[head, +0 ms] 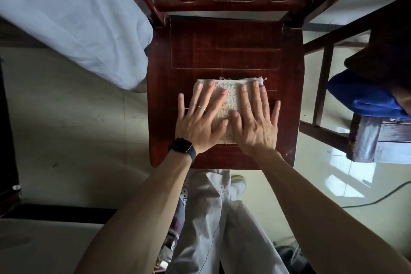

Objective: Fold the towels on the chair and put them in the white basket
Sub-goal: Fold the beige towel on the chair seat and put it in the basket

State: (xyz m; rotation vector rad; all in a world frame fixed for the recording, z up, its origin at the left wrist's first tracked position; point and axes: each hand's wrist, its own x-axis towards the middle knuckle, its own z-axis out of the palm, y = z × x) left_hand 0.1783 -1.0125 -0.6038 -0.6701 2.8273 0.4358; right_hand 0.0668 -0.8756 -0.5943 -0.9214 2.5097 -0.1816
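A small beige towel (227, 104), folded into a compact rectangle, lies on the front half of the dark red wooden chair seat (224, 51). My left hand (200, 118) lies flat on its left part with fingers straight and spread; it wears a ring, and a black watch sits on the wrist. My right hand (253, 120) presses flat on the right part, fingers straight. The thumbs meet near the towel's middle. No white basket is in view.
A bed with a pale blue sheet (73, 22) stands at the left, close to the chair. A second wooden chair (360, 140) at the right carries a blue cloth (364, 98). A cable (382, 196) runs over the glossy tiled floor.
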